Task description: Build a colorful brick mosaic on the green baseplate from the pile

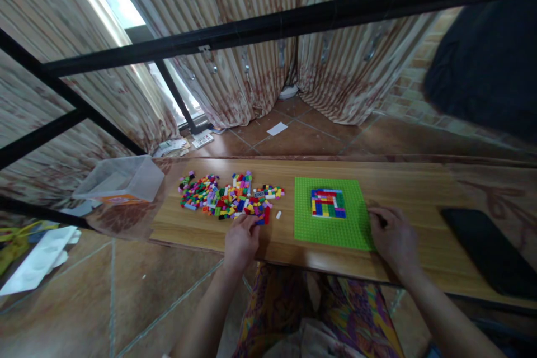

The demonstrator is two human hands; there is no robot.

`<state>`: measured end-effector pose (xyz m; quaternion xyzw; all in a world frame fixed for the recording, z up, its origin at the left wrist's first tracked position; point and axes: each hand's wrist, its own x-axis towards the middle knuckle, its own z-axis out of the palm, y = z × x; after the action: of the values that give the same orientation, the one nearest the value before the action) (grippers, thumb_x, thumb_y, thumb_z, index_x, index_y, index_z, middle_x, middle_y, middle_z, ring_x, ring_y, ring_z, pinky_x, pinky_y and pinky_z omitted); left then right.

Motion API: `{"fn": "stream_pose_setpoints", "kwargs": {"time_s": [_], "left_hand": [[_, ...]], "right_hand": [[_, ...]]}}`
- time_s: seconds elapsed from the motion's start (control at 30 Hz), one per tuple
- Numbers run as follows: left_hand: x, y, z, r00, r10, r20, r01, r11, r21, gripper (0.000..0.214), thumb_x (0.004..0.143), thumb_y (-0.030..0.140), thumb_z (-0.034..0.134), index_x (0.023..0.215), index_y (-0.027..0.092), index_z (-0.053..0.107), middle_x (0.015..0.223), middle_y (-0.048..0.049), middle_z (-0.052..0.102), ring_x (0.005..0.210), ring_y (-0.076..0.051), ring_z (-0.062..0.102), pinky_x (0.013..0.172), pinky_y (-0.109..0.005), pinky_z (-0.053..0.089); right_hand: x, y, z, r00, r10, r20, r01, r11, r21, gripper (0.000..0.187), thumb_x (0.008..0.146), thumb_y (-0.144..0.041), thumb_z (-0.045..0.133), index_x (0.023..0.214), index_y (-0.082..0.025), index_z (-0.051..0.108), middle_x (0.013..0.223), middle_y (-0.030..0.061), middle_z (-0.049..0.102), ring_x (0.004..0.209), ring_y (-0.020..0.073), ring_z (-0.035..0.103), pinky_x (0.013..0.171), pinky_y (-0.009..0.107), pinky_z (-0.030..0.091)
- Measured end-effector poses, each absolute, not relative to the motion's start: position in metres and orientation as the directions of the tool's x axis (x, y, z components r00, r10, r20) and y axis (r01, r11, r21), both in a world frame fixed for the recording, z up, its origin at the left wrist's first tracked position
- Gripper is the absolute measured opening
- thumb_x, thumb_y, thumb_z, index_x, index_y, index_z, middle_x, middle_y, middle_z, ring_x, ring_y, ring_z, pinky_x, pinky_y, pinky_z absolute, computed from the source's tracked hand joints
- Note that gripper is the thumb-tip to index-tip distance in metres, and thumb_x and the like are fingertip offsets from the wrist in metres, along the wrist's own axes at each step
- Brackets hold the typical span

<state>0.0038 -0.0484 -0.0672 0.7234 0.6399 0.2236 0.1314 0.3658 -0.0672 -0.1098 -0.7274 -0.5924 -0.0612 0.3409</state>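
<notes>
A green baseplate [335, 226] lies on the wooden table [419, 190], with a small block of coloured bricks [328, 203] built on it. To its left is a loose pile of coloured bricks [226, 194] and one white brick [278, 215] lying apart. My left hand [241, 240] rests at the near edge of the pile, its fingers curled and touching the bricks there; what they pinch is hidden. My right hand [392, 235] lies on the table at the baseplate's right edge, fingers bent, touching the plate's edge.
A clear plastic box [121, 179] stands on the table's left end. A black phone [489, 249] lies at the right. Black metal bars [293, 19] cross above. Curtains hang behind, and papers lie on the tiled floor.
</notes>
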Motion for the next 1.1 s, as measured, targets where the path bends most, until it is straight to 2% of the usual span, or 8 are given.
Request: {"fn": "stream_pose_setpoints", "kwargs": {"time_s": [0.17, 0.27, 0.47, 0.57, 0.67, 0.83, 0.97, 1.1], "left_hand": [[0.004, -0.046, -0.064, 0.107, 0.982, 0.158, 0.880, -0.167, 0.444, 0.014, 0.084, 0.018, 0.055, 0.089, 0.020, 0.068, 0.093, -0.0070, 0.066, 0.090, -0.021, 0.061, 0.079, -0.033, 0.050], [0.005, -0.046, -0.063, 0.121, 0.980, 0.160, 0.860, -0.184, 0.475, 0.013, 0.085, 0.020, 0.054, 0.088, 0.019, 0.066, 0.093, -0.0076, 0.066, 0.089, -0.021, 0.061, 0.079, -0.033, 0.049], [0.021, -0.043, -0.055, 0.107, 0.987, 0.123, 0.688, -0.163, 0.708, 0.015, 0.086, 0.025, 0.051, 0.092, 0.018, 0.064, 0.085, -0.0044, 0.069, 0.076, -0.017, 0.065, 0.072, -0.029, 0.050], [0.038, -0.036, -0.050, 0.103, 0.988, 0.113, 0.560, -0.152, 0.815, 0.016, 0.085, 0.028, 0.054, 0.092, 0.019, 0.065, 0.089, -0.0035, 0.071, 0.081, -0.016, 0.066, 0.076, -0.028, 0.051], [0.055, -0.026, -0.049, 0.126, 0.984, 0.127, 0.474, -0.172, 0.863, 0.016, 0.083, 0.027, 0.055, 0.092, 0.019, 0.067, 0.090, -0.0033, 0.072, 0.084, -0.016, 0.066, 0.078, -0.028, 0.051], [0.082, -0.007, -0.044, 0.233, 0.967, 0.108, 0.491, -0.212, 0.845, 0.019, 0.083, 0.022, 0.053, 0.090, 0.020, 0.070, 0.090, -0.0027, 0.072, 0.082, -0.015, 0.066, 0.078, -0.027, 0.051], [0.101, 0.012, -0.032, 0.361, 0.932, 0.027, 0.588, -0.249, 0.770, 0.025, 0.084, 0.018, 0.048, 0.089, 0.020, 0.073, 0.084, -0.0014, 0.073, 0.074, -0.014, 0.064, 0.072, -0.026, 0.050], [0.119, 0.033, -0.021, 0.451, 0.892, -0.015, 0.667, -0.326, 0.670, 0.030, 0.085, 0.017, 0.046, 0.091, 0.020, 0.075, 0.084, -0.0019, 0.074, 0.076, -0.015, 0.065, 0.076, -0.026, 0.050]], "right_hand": [[0.365, -0.067, -0.109, 0.302, 0.813, 0.498, 0.893, -0.059, -0.446, 0.028, 0.086, -0.030, 0.046, 0.086, -0.017, 0.070, 0.088, 0.0101, 0.068, 0.081, 0.0239, 0.063, 0.073, 0.035, 0.050], [0.364, -0.066, -0.109, 0.308, 0.811, 0.498, 0.889, -0.059, -0.454, 0.027, 0.087, -0.029, 0.046, 0.086, -0.017, 0.070, 0.089, 0.0105, 0.067, 0.081, 0.0239, 0.063, 0.073, 0.036, 0.050], [0.362, -0.065, -0.108, 0.305, 0.811, 0.499, 0.871, -0.026, -0.491, 0.025, 0.087, -0.026, 0.046, 0.086, -0.017, 0.069, 0.088, 0.0101, 0.067, 0.080, 0.0227, 0.062, 0.076, 0.037, 0.050], [0.361, -0.065, -0.107, 0.311, 0.815, 0.489, 0.866, -0.030, -0.499, 0.025, 0.087, -0.024, 0.045, 0.086, -0.017, 0.069, 0.089, 0.0103, 0.067, 0.082, 0.0230, 0.061, 0.079, 0.037, 0.050], [0.360, -0.064, -0.106, 0.320, 0.813, 0.487, 0.864, -0.040, -0.502, 0.024, 0.087, -0.023, 0.046, 0.087, -0.017, 0.069, 0.089, 0.0108, 0.067, 0.084, 0.0237, 0.061, 0.081, 0.038, 0.050], [0.360, -0.063, -0.106, 0.323, 0.811, 0.488, 0.852, -0.025, -0.523, 0.023, 0.087, -0.022, 0.047, 0.085, -0.017, 0.069, 0.090, 0.0106, 0.067, 0.085, 0.0232, 0.060, 0.081, 0.038, 0.050], [0.360, -0.063, -0.106, 0.329, 0.811, 0.484, 0.847, -0.026, -0.532, 0.022, 0.087, -0.022, 0.047, 0.085, -0.018, 0.069, 0.090, 0.0095, 0.067, 0.085, 0.0226, 0.060, 0.081, 0.038, 0.050], [0.359, -0.063, -0.105, 0.331, 0.814, 0.477, 0.847, -0.033, -0.531, 0.022, 0.087, -0.021, 0.046, 0.085, -0.018, 0.068, 0.090, 0.0091, 0.067, 0.084, 0.0217, 0.060, 0.080, 0.037, 0.049]]}}
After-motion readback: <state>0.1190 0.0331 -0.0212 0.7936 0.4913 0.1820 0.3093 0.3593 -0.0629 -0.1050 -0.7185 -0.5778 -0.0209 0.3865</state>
